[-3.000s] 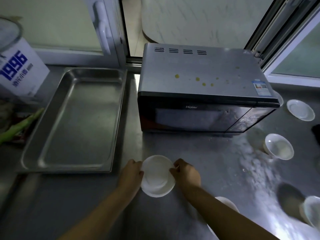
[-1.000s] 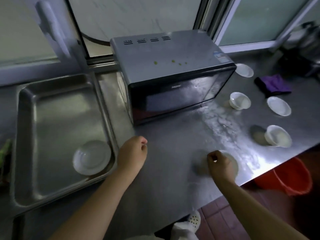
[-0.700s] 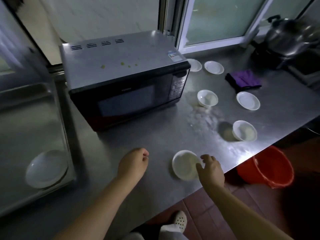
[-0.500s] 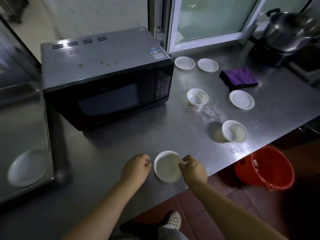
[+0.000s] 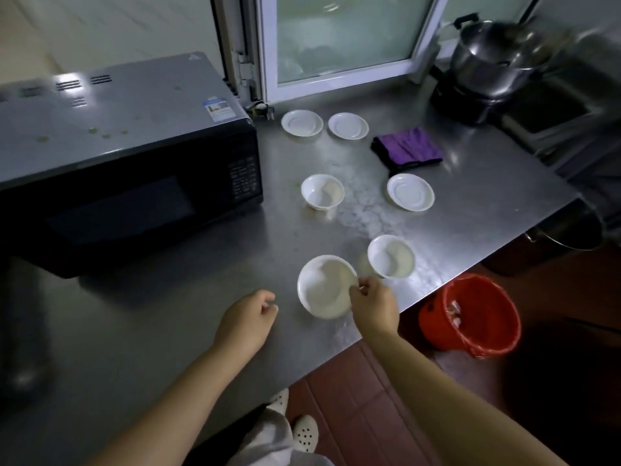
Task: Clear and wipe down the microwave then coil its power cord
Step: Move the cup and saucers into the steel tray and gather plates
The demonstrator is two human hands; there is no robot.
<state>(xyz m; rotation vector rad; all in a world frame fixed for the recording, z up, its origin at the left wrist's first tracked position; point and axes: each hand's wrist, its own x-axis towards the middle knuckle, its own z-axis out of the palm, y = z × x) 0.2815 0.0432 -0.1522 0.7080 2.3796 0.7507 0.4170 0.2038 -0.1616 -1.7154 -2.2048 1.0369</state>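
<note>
The black microwave (image 5: 127, 169) stands at the left of the steel counter, door closed, with small yellowish spots on its grey top. Its plug (image 5: 263, 111) lies behind its right rear corner by the window frame. My right hand (image 5: 373, 306) pinches the right rim of a white bowl (image 5: 324, 287) near the counter's front edge, tilting it. My left hand (image 5: 250, 319) hovers just left of that bowl, fingers curled, holding nothing. A folded purple cloth (image 5: 406, 148) lies at the back right.
Two more white bowls (image 5: 322, 191) (image 5: 391, 257) and three white saucers (image 5: 301, 122) (image 5: 348, 126) (image 5: 410, 191) are spread over the counter (image 5: 168, 331). A red bucket (image 5: 470, 316) stands on the floor below the counter's edge. A steel pot (image 5: 487, 62) sits on a stove at the back right.
My view has swung right, away from the steel tray where the first bowl was left. My right hand has taken the rim of another bowl and tilted it up; my left hand has drawn back slightly.
</note>
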